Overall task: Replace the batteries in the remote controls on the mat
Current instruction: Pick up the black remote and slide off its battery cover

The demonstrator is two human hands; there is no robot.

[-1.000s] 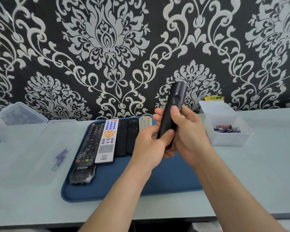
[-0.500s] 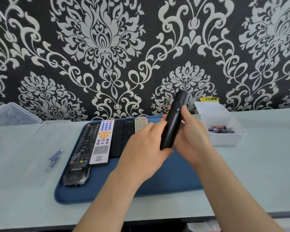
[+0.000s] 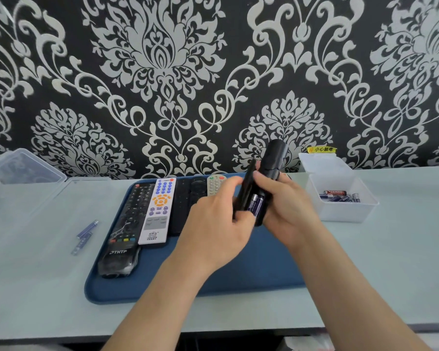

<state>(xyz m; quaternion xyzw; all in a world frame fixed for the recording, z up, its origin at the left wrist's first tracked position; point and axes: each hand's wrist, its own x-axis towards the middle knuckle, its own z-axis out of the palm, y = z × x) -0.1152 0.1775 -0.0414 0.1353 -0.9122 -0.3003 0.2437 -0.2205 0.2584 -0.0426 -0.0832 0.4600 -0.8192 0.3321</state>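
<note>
My right hand [image 3: 287, 206] grips a slim black remote [image 3: 274, 160] upright above the blue mat [image 3: 238, 272]. Its back is open and two purple batteries [image 3: 256, 205] show in the compartment. My left hand [image 3: 218, 221] pinches the black battery cover [image 3: 246, 188], lifted off just left of the remote. Several other remotes lie in a row on the mat's left half: a black one in a plastic sleeve [image 3: 127, 224], a white one with blue and orange buttons [image 3: 159, 211], a black one [image 3: 188, 201] and a small beige one [image 3: 213, 184].
A white tray [image 3: 345, 211] holding several batteries stands to the right of the mat. Two loose purple batteries [image 3: 85, 236] lie on the table left of the mat. Clear plastic boxes [image 3: 23, 168] stand at the far left. The patterned wall runs behind the table.
The battery cover has come off the black remote and is now in my left hand, exposing two batteries. The remote has tilted slightly.
</note>
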